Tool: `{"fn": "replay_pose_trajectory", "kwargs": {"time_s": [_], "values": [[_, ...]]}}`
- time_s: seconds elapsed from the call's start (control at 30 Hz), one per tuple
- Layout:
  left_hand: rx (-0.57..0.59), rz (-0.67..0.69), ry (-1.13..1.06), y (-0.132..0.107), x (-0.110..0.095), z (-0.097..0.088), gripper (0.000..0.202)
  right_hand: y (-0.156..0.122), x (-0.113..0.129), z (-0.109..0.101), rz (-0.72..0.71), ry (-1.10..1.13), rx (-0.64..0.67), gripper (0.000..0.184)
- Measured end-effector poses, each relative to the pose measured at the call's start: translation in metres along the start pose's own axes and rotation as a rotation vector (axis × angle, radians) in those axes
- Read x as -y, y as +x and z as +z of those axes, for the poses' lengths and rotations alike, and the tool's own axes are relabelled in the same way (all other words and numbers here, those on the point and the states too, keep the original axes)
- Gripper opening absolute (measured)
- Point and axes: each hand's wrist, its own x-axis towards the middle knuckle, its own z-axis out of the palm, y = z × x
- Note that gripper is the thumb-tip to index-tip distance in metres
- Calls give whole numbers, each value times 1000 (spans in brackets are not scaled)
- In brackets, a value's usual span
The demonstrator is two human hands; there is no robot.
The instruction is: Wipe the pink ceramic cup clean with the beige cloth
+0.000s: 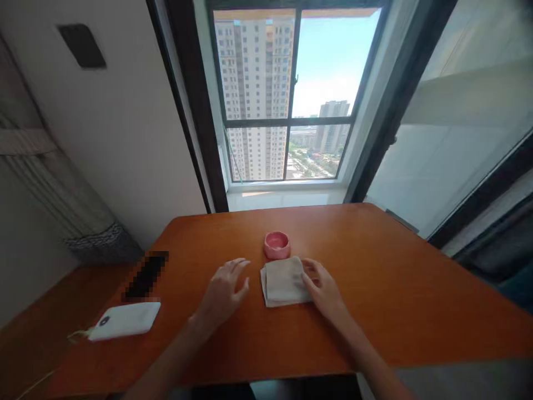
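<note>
A folded pale grey cloth (285,282) lies flat on the wooden table in front of me. At its right edge, my right hand (322,286) has its thumb and curled fingers closed on the cloth's side. To the left of the cloth, my left hand (225,286) hovers over the table with fingers apart and nothing in them. Just behind the cloth sits a round pink bowl (277,253), close to its back edge. The bowl's open top faces up.
The brown wooden table (395,289) reaches to a window (287,121). On its left lie a white phone-like device (125,321) with a cord and a dark, pixelated object (145,276). A gathered curtain (62,183) hangs at far left.
</note>
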Motion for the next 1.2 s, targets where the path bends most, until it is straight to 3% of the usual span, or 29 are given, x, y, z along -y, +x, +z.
{"fn": "replay_pose_trajectory", "kwargs": {"time_s": [0.1, 0.2, 0.27, 0.33, 0.43, 0.53, 0.63, 0.73, 0.97, 1.13, 1.2], "values": [[73, 80, -55, 64, -17, 39, 52, 15, 29, 22, -118, -238, 19, 101], [156, 107, -20, 104, -14, 63, 29, 37, 12, 9, -153, -419, 113, 96], [201, 137, -18, 110, 1, 65, 18, 56, -27, -26, -45, -553, 63, 81], [204, 122, -23, 101, 22, 55, 13, 75, -78, -75, 140, -669, -38, 76], [151, 16, -21, 71, 62, 26, 15, 92, -149, -151, 400, -707, -200, 86], [83, -149, 10, 42, 107, -3, 20, 95, -189, -196, 599, -651, -287, 102], [-13, -285, 78, 24, 143, -19, 26, 93, -196, -202, 595, -635, -287, 100], [-132, -347, 134, 17, 161, -22, 28, 92, -190, -195, 532, -639, -264, 88], [-273, -381, 101, 18, 157, -12, 31, 91, -195, -208, 532, -601, -264, 70], [-313, -487, -4, 16, 162, -2, 78, 94, -192, -210, 573, -619, -204, 69], [-306, -492, -80, 15, 168, 1, 88, 94, -191, -209, 587, -615, -193, 73]]}}
